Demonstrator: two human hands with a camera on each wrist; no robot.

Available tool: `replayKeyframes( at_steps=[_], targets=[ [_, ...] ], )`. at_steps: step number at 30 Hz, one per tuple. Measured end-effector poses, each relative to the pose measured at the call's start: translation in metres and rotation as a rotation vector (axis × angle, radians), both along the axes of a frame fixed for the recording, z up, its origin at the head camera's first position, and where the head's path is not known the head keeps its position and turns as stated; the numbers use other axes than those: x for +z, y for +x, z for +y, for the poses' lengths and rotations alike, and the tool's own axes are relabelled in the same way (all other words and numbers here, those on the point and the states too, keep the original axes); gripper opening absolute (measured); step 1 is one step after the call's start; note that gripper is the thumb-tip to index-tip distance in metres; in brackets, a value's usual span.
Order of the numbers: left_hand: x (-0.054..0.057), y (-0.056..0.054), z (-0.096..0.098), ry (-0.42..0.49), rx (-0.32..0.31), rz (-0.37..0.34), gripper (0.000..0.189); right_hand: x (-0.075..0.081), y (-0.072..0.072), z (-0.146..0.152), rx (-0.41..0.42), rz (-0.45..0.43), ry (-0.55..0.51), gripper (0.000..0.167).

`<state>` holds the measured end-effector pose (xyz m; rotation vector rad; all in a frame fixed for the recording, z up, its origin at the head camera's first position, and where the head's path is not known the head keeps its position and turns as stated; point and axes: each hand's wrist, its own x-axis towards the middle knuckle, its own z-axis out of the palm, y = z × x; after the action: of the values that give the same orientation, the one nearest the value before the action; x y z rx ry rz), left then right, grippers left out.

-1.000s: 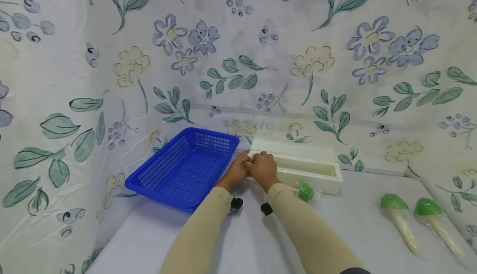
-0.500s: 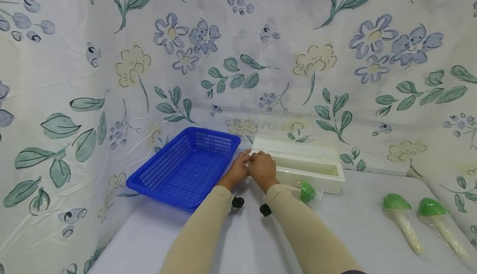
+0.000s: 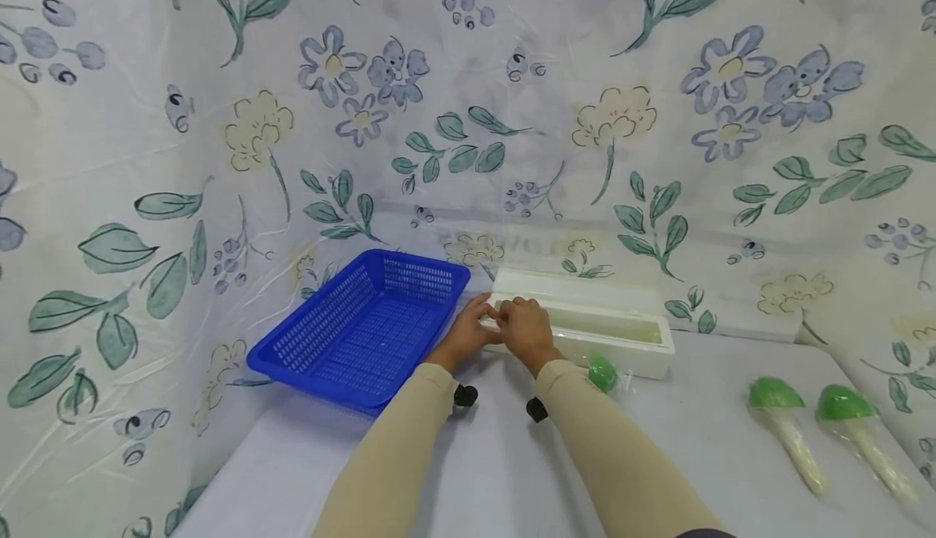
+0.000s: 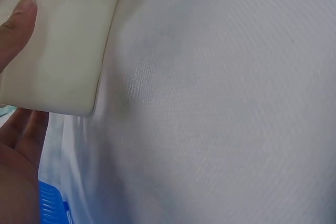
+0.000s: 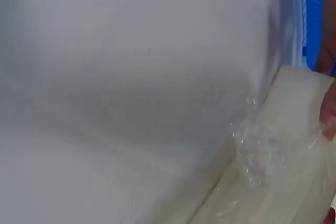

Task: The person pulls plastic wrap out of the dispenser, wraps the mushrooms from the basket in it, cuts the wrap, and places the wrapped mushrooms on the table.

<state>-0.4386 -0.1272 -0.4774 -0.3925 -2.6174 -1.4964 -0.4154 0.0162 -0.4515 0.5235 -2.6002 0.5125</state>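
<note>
A long white open box [image 3: 643, 359] stands at the back of the table, its lid [image 3: 578, 284] tilted back. My left hand [image 3: 464, 333] grips the box's left end. In the left wrist view the thumb [image 4: 18, 30] lies against the front face, with fingers round the end. My right hand [image 3: 528, 333] is at the same end, fingers curled over the rim; whether they pinch anything is hidden. Clear plastic film [image 5: 257, 156] shows on the box's front side. Just before the box lies a wrapped mushroom-shaped piece with a green cap [image 3: 602, 373], its pale stem hidden by my right arm.
A blue perforated basket [image 3: 351, 343] stands left of the box, near my left hand. Two more green-capped, white-stemmed wrapped pieces, one [image 3: 786, 432] beside the other [image 3: 866, 440], lie at the right. Floral cloth [image 3: 468, 197] hangs behind the table.
My right hand has shifted slightly right along the box. A bit of green between the hands a second ago no longer shows. My left hand keeps its place.
</note>
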Motion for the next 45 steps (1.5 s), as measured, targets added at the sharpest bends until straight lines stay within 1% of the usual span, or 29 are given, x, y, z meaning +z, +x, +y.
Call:
replayKeyframes(
  at_steps=[2, 4, 7, 11, 16, 20, 24, 28, 32, 35, 40, 45],
  targets=[
    [0.001, 0.001, 0.001, -0.006, 0.007, -0.004, 0.024, -0.001, -0.001, 0.005, 0.010, -0.036, 0.016, 0.007],
    [0.001, 0.002, 0.002, -0.008, 0.000, 0.003, 0.027, 0.000, 0.000, 0.010, 0.023, -0.068, 0.035, 0.009],
    [0.000, 0.002, 0.002, -0.005, -0.009, 0.016, 0.030, 0.002, -0.001, 0.018, 0.028, -0.084, 0.074, 0.010],
    [-0.001, 0.002, 0.001, 0.003, -0.006, 0.018, 0.030, 0.007, 0.000, 0.029, 0.047, -0.113, 0.078, 0.012],
    [0.001, 0.002, -0.001, 0.004, -0.009, 0.013, 0.030, 0.015, 0.002, 0.047, 0.059, -0.187, 0.095, 0.012],
    [0.000, 0.002, -0.002, 0.015, 0.011, -0.001, 0.030, 0.021, 0.003, 0.066, 0.088, -0.248, 0.064, 0.009],
    [0.001, 0.001, -0.002, 0.008, 0.016, -0.011, 0.030, 0.021, 0.002, 0.087, 0.123, -0.281, 0.023, 0.007],
    [0.000, 0.001, -0.001, -0.012, -0.005, -0.012, 0.031, 0.016, 0.002, 0.107, 0.119, -0.277, 0.006, 0.007],
    [-0.001, -0.001, 0.001, -0.013, -0.011, -0.011, 0.032, 0.013, 0.003, 0.122, 0.121, -0.245, 0.015, 0.006],
    [-0.001, -0.002, 0.002, -0.014, -0.007, -0.020, 0.033, 0.012, 0.004, 0.128, 0.130, -0.219, 0.041, 0.006],
    [0.000, -0.001, 0.003, -0.021, -0.003, -0.034, 0.032, 0.013, 0.008, 0.135, 0.144, -0.165, 0.081, 0.009],
    [0.000, 0.001, 0.001, -0.018, -0.001, -0.027, 0.031, 0.014, 0.013, 0.141, 0.156, -0.120, 0.119, 0.012]
  ],
)
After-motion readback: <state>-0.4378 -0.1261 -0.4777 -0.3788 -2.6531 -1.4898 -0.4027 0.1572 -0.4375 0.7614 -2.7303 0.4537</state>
